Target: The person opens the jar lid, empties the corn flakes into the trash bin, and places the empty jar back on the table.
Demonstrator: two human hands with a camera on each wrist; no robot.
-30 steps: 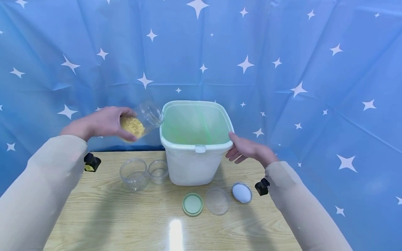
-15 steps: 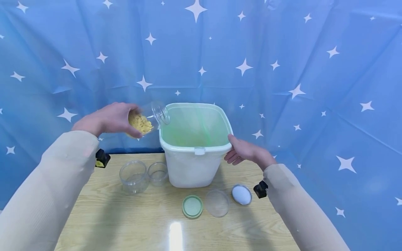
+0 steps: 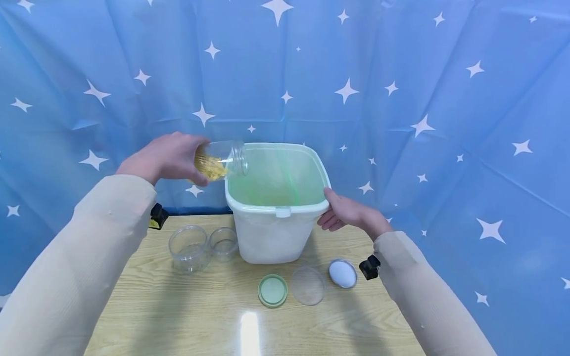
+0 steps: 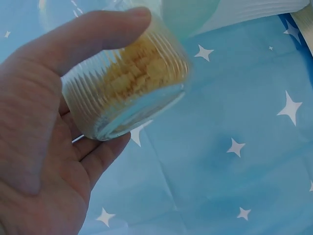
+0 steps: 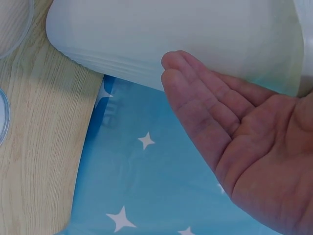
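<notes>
My left hand point(image 3: 171, 155) grips a clear ribbed jar point(image 3: 222, 151) round its base end, thumb on one side and fingers on the other. The jar lies nearly level in the air, its uncovered mouth over the left rim of a white bin point(image 3: 271, 237). Yellow flaky pieces point(image 4: 137, 68) rest along its lower side near the base. On the opposite side, my right hand point(image 3: 349, 210) touches the bin at its right front corner. Its thumb rests at the rim, and in the right wrist view the fingers point(image 5: 195, 107) lie straight beside the outer wall.
Two clear round tubs, a larger one point(image 3: 190, 257) and a smaller one point(image 3: 224, 244), stand left of the bin. In front lie a green round lid point(image 3: 273, 290), a clear disc point(image 3: 308, 286) and a white lid point(image 3: 343, 273). A blue starred curtain point(image 3: 378, 59) hangs behind the table.
My left hand has carried the jar right and slightly up, bringing its mouth over the bin's rim and turning the jar closer to level. The right hand has stayed at the bin.
</notes>
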